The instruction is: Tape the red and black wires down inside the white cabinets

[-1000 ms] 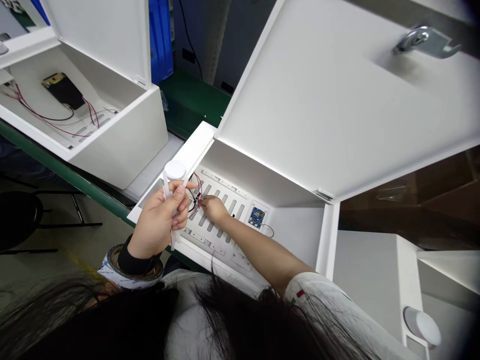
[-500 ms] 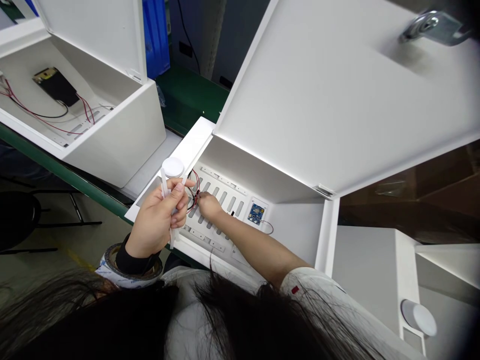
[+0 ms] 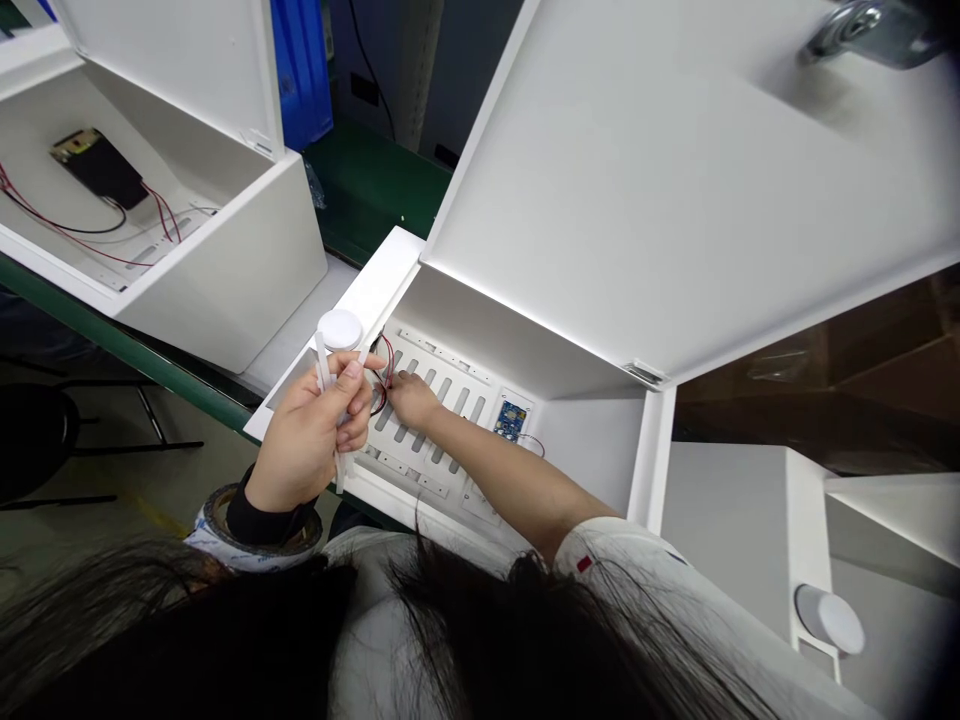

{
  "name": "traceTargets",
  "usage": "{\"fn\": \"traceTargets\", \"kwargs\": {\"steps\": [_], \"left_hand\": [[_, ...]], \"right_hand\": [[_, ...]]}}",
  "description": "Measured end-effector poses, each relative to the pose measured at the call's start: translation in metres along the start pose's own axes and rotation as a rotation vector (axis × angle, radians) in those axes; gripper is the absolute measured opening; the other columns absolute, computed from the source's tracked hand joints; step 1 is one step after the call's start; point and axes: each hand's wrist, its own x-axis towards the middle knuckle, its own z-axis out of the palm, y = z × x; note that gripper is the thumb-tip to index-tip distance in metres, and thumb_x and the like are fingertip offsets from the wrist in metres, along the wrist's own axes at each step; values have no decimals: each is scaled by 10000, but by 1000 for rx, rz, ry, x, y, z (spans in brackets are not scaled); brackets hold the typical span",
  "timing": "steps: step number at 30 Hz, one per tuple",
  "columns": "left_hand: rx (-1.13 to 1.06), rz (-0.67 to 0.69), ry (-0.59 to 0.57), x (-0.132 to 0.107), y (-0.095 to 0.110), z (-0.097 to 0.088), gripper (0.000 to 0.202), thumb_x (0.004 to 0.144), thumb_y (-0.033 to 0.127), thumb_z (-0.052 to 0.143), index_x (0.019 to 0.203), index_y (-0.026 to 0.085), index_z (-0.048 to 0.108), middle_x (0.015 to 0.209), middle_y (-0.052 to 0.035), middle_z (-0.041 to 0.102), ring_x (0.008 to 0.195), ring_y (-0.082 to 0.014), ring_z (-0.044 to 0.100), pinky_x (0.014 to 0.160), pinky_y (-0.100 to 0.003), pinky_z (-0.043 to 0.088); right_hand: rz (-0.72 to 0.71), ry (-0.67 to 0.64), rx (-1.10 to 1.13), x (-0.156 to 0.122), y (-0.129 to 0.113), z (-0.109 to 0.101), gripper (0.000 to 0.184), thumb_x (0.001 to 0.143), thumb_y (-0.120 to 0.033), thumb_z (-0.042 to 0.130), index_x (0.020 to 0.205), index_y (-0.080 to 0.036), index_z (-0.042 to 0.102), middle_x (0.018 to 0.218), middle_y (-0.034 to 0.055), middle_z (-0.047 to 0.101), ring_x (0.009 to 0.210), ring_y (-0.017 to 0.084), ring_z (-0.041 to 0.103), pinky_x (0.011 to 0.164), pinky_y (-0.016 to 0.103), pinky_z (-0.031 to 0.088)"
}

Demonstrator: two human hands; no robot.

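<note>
Head view: right hand (image 3: 411, 400), fingers pressed together, pinched on red and black wires (image 3: 384, 362) above slotted white plate (image 3: 442, 400), inside open white enclosure (image 3: 592, 470); left hand (image 3: 307, 435) closed around white disc-topped rods (image 3: 340, 329). Close, firm pinch best on thin wires.

Left hand (image 3: 311, 435): fingers hide the middle of the white plastic rod (image 3: 339, 478). Right hand (image 3: 411, 400) covers the ends of the red-black wires (image 3: 385, 365). Circuit board (image 3: 511, 418) markings too small to read. Steel latch (image 3: 874, 25) cut off at 1 o'clock.
</note>
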Motion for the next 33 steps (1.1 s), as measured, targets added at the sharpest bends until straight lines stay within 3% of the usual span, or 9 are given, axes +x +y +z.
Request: {"fn": "traceTargets", "kwargs": {"steps": [3,6,12,15,17,20,23,26,33], "left_hand": [[-13,-11,-8,0,0,-1,175,915,318,522,978,180,610,646,43,367,427,-23,274,395,-175,207],[-19,-20,-29,0,1,-1,185,914,289,515,1010,172,623,659,38,372,437,-24,284,403,-175,213],[15,1,-50,0,-2,-3,201,891,305,571,1016,162,638,661,38,380,448,-20,286,407,-167,212],[46,15,-57,0,-4,-4,194,860,335,626,917,149,625,611,51,356,445,-24,280,399,-163,210],[57,21,-45,0,-5,-4,203,831,342,666,840,153,595,576,61,340,436,-27,276,395,-163,209],[83,19,-28,0,-6,-3,269,799,350,703,730,165,520,531,72,321,418,-30,255,388,-168,198],[130,10,-63,-1,-6,-3,331,799,372,701,679,173,466,491,81,289,414,-35,231,393,-177,195],[190,1,-122,-1,-6,-4,330,806,389,691,685,176,471,471,83,290,414,-41,236,402,-184,198],[234,-13,-107,2,-9,-2,315,808,442,674,738,171,528,504,80,283,420,-37,246,405,-173,194]], "right_hand": [[-66,-5,-139,-17,9,-1,338,970,-263,390,1184,-176,636,1133,146,588,1084,287,474,905,416,366],[-20,-44,-149,-34,16,-1,349,973,-326,382,1132,-212,672,1096,134,584,1054,281,484,877,416,374],[59,-135,-117,-44,16,-12,279,897,-277,522,1096,-199,702,1079,156,619,1052,307,527,871,433,390],[213,-116,-36,-49,15,-45,220,867,-252,565,892,-123,741,949,172,672,920,285,601,810,391,432],[256,102,147,-61,9,-81,265,909,-294,532,885,-135,741,904,138,694,851,233,623,776,344,455],[-9,495,496,-90,-10,-143,303,945,-389,508,1085,-205,703,1018,64,697,904,163,623,821,296,475],[-293,523,639,-116,-33,-188,277,906,-409,576,1075,-233,707,1025,34,694,945,156,630,842,303,492],[-392,435,596,-128,-46,-204,173,891,-339,606,933,-237,738,915,11,701,887,154,643,824,304,505],[-322,374,453,-129,-50,-208,142,868,-249,606,835,-235,743,830,11,674,874,185,634,824,342,501]]}}
